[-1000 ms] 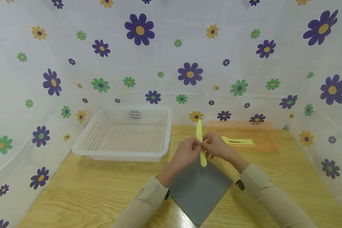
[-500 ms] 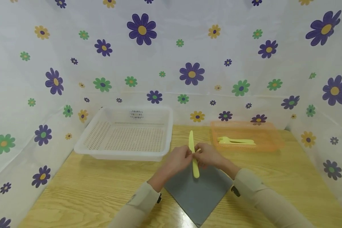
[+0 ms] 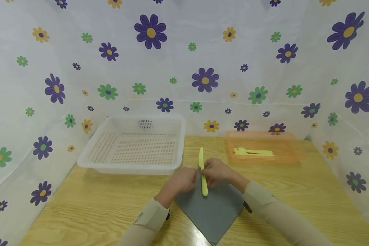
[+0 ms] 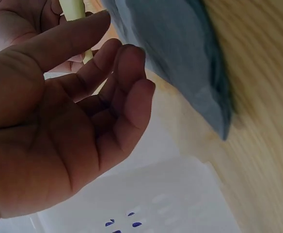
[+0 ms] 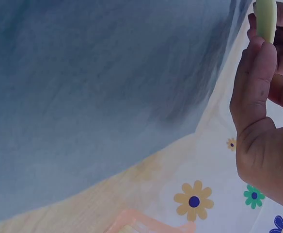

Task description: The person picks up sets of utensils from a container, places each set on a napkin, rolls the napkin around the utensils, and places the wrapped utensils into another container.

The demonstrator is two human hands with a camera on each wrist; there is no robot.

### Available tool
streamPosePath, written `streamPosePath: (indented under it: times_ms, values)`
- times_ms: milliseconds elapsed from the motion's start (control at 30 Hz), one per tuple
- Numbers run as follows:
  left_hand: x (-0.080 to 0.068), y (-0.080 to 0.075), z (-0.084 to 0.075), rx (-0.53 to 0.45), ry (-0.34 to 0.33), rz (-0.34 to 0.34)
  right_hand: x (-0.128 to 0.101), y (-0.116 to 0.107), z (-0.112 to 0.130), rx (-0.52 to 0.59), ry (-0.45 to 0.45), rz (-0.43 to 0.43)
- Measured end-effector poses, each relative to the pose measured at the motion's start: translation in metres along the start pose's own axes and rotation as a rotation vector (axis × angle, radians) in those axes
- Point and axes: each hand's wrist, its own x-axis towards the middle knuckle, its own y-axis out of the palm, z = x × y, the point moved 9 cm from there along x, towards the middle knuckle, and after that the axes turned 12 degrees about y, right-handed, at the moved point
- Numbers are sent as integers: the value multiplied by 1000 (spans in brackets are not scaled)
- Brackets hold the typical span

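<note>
Pinching the yellow knife (image 3: pixel 202 172) at its middle, my right hand (image 3: pixel 216 172) has thumb and fingers curled round it above the far corner of the grey cloth (image 3: pixel 212 208). My left hand (image 3: pixel 182 181) sits just left of the knife over the cloth's left corner, fingers loosely bent and holding nothing that I can see. Left of the cloth a white basket (image 3: pixel 135 145) rests on the worktop (image 3: pixel 95 208); right of it an orange tray (image 3: pixel 265 150) holds yellow forks (image 3: pixel 253 152).
</note>
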Motion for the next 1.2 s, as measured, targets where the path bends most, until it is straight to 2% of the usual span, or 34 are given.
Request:
streamPosePath:
  times_ms: [100, 333, 467, 800, 1200]
  values:
    - [-1, 2, 1, 48, 3, 22, 3, 4, -2, 10, 21, 15]
    - [-4, 10, 6, -5, -38, 61, 8, 9, -6, 15, 42, 35]
    - [-5, 10, 6, 19, -17, 41, 8, 9, -8, 5, 51, 25]
    - [-9, 7, 6, -67, -1, -6, 8, 6, -12, 2, 53, -2]
    - [-7, 9, 7, -62, -21, 27, 6, 4, -14, -98, 86, -66]
